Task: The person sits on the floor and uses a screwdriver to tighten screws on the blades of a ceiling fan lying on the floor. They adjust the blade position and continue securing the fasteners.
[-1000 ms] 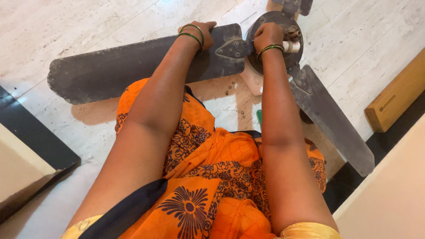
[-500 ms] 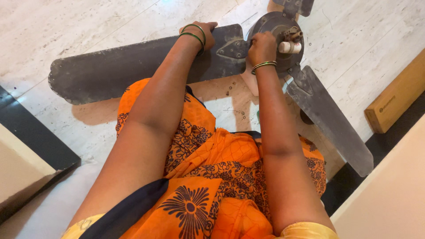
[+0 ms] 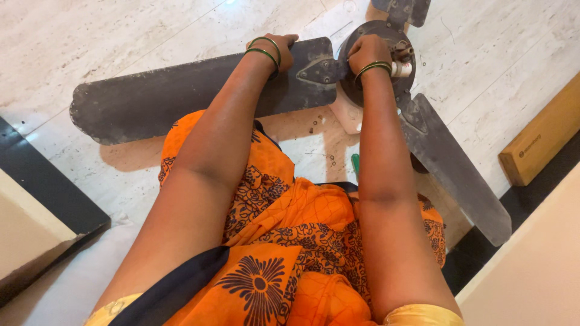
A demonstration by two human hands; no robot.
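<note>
A dusty dark ceiling fan lies on the pale marble floor. Its round motor hub [image 3: 396,33] sits at the top centre, with one long blade [image 3: 181,96] reaching left and another blade [image 3: 459,175] reaching down to the right. My left hand [image 3: 281,51] grips the inner end of the left blade near its metal bracket [image 3: 320,69]. My right hand [image 3: 365,51] is closed on the left rim of the hub, beside a short white stub [image 3: 403,68]. Both wrists carry green and gold bangles.
Small loose screws [image 3: 317,121] and a green-handled tool [image 3: 355,164] lie on the floor by my orange patterned clothing [image 3: 284,241]. A wooden block [image 3: 541,139] lies at the right. A black floor border runs at the left and right, next to cream surfaces.
My right hand has shifted slightly to the left on the hub rim, uncovering more of the white stub. The left hand has stayed on the blade.
</note>
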